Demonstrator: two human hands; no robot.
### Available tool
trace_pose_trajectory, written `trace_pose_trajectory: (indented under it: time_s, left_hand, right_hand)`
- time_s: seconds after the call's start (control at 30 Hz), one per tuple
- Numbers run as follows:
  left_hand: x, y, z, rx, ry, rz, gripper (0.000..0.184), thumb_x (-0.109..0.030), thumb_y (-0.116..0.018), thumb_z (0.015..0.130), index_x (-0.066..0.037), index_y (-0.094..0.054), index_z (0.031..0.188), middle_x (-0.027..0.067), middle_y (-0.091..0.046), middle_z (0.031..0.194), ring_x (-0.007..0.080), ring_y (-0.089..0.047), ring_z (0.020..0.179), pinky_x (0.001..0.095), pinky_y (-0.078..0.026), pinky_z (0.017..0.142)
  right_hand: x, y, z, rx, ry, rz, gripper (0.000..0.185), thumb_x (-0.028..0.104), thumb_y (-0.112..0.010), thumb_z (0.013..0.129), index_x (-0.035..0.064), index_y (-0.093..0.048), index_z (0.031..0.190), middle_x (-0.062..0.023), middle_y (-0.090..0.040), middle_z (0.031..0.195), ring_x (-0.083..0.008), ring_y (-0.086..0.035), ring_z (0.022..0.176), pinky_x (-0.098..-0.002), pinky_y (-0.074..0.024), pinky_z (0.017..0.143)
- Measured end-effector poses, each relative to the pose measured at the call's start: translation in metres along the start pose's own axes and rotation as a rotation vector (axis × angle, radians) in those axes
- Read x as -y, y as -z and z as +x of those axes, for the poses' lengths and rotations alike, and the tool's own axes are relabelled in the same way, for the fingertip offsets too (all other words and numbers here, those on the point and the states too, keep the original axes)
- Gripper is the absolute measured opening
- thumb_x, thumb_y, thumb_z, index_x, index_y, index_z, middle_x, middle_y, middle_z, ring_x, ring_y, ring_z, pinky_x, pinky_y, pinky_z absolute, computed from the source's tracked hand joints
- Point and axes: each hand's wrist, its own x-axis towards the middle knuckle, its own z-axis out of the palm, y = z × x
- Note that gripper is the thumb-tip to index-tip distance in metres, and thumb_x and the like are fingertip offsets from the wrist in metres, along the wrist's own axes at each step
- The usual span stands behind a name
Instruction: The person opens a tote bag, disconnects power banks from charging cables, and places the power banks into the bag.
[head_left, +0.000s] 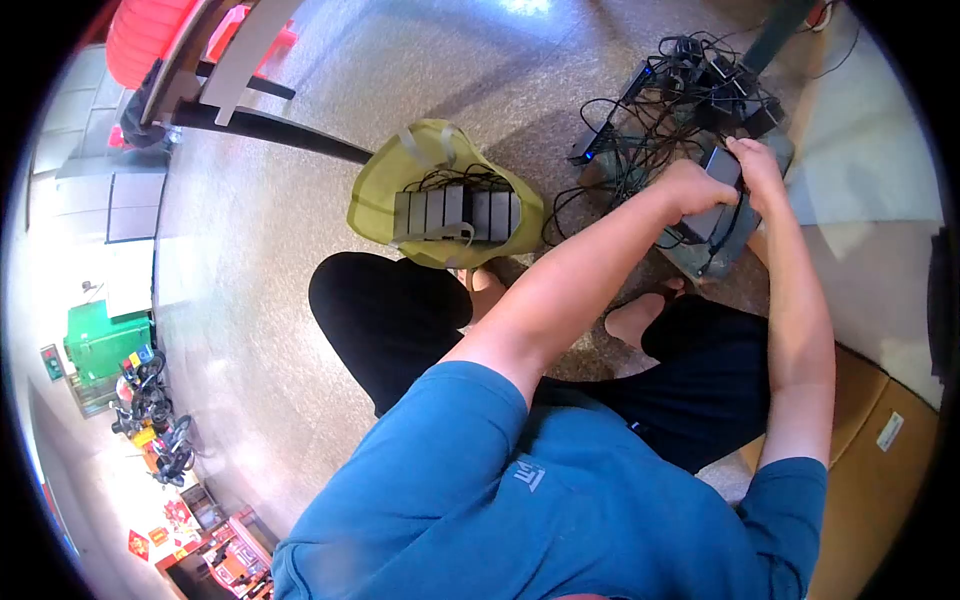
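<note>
My left hand (692, 190) is closed around the near side of a dark grey box-shaped device (722, 165). The fingers of my right hand (760, 168) press on its other side, at a black cable. Beneath my hands, a similar grey box (703, 225) is partly covered, and a cable hangs beside it. Whether the two grey parts are one piece, I cannot tell. Behind them lies a tangle of black cables and power adapters (690, 95) on a greyish support. Small devices with blue lights (592, 143) sit at its left edge.
A yellow-green bag (370, 205) stands open on the speckled floor (270, 250), holding several grey boxes (430, 212) and black cables. Dark furniture legs (270, 130) reach toward the bag. A cardboard box (870, 440) stands at my right. My bare feet (635, 322) are close by.
</note>
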Motion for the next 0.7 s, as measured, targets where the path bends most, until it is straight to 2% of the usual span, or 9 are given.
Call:
trace_pose_trajectory:
  time_s: [0.1,0.17,0.2,0.3,0.37,0.43,0.53,0.57,0.7]
  left_hand:
    - [-0.001,0.002,-0.002,0.079,-0.011,-0.124,0.063,-0.042,-0.083,0.058,0.011,-0.071,0.091,0.0189,-0.071,0.09,0.0239,-0.068,0.076,0.034,-0.055,0.067]
    - [-0.001,0.001,-0.013,0.199,-0.128,0.357,0.065,-0.045,-0.082,0.058,0.01,-0.071,0.09,0.0202,-0.071,0.091,0.0265,-0.068,0.078,0.0351,-0.055,0.07]
    - [0.003,-0.007,-0.022,0.191,-0.109,0.417,0.063,-0.045,-0.082,0.059,0.01,-0.071,0.088,0.0204,-0.071,0.091,0.0275,-0.068,0.08,0.0366,-0.054,0.072]
    - [0.032,-0.01,-0.044,0.215,-0.062,-0.036,0.071,-0.044,-0.082,0.062,0.009,-0.065,0.107,0.0181,-0.07,0.099,0.0277,-0.069,0.083,0.0383,-0.056,0.076]
    - [0.027,0.016,-0.073,0.385,0.036,-0.348,0.076,-0.039,-0.082,0.068,0.006,-0.055,0.123,0.0174,-0.069,0.1,0.0272,-0.069,0.09,0.0404,-0.057,0.079]
    - [0.046,0.056,-0.083,0.433,-0.007,-0.432,0.077,-0.033,-0.08,0.072,0.005,-0.048,0.131,0.0187,-0.068,0.101,0.0275,-0.069,0.095,0.0423,-0.058,0.083]
    - [0.034,0.135,-0.143,0.278,-0.133,-0.495,0.084,-0.036,-0.081,0.069,0.007,-0.046,0.133,0.0223,-0.065,0.115,0.0315,-0.068,0.101,0.0425,-0.057,0.087]
    - [0.039,0.166,-0.153,0.212,-0.181,-0.409,0.086,-0.038,-0.078,0.068,0.007,-0.045,0.134,0.0238,-0.063,0.12,0.0325,-0.067,0.104,0.0433,-0.056,0.089]
    - [0.048,0.249,-0.206,-0.014,-0.222,-0.333,0.079,-0.03,-0.067,0.073,0.004,-0.041,0.139,0.023,-0.062,0.122,0.0331,-0.066,0.105,0.0436,-0.054,0.093]
  right_hand:
    - [0.008,0.011,0.006,-0.17,-0.011,0.075,0.02,0.026,-0.061,0.096,0.0068,-0.066,0.094,-0.0026,-0.062,0.077,-0.0141,-0.059,0.068,-0.031,-0.0436,0.063]
    - [-0.005,0.053,0.037,-0.23,-0.15,0.253,0.021,0.032,-0.059,0.098,0.0107,-0.06,0.095,0.0019,-0.059,0.073,-0.0112,-0.06,0.065,-0.0279,-0.0425,0.061]
    - [-0.003,0.068,0.039,-0.231,-0.125,0.219,0.023,0.034,-0.058,0.098,0.012,-0.059,0.094,0.0031,-0.058,0.074,-0.0102,-0.06,0.066,-0.0269,-0.0422,0.061]
    - [0.019,0.078,0.019,-0.2,-0.122,0.101,0.025,0.038,-0.057,0.098,0.0141,-0.058,0.093,0.0044,-0.056,0.075,-0.0093,-0.061,0.069,-0.0258,-0.0417,0.062]
    - [0.022,0.075,0.002,-0.193,-0.139,-0.022,0.026,0.04,-0.056,0.098,0.0146,-0.057,0.094,0.0041,-0.056,0.076,-0.0095,-0.061,0.069,-0.0257,-0.0418,0.064]
    - [0.021,0.075,-0.007,-0.19,-0.139,-0.183,0.027,0.041,-0.056,0.098,0.0147,-0.057,0.094,0.0034,-0.056,0.077,-0.0098,-0.062,0.07,-0.0257,-0.042,0.066]
    - [0.004,0.091,0.001,-0.091,-0.092,-0.39,0.033,0.044,-0.056,0.096,0.0115,-0.058,0.09,0.002,-0.055,0.072,-0.0107,-0.058,0.067,-0.0282,-0.0429,0.058]
    - [0.001,0.093,0.002,-0.058,-0.08,-0.449,0.034,0.045,-0.057,0.096,0.0108,-0.058,0.089,0.0017,-0.055,0.072,-0.0108,-0.057,0.066,-0.0289,-0.0429,0.056]
    - [-0.008,0.094,0.002,-0.065,-0.048,-0.584,0.037,0.04,-0.057,0.095,0.007,-0.059,0.079,-0.0026,-0.057,0.068,-0.0134,-0.056,0.063,-0.033,-0.0423,0.052]
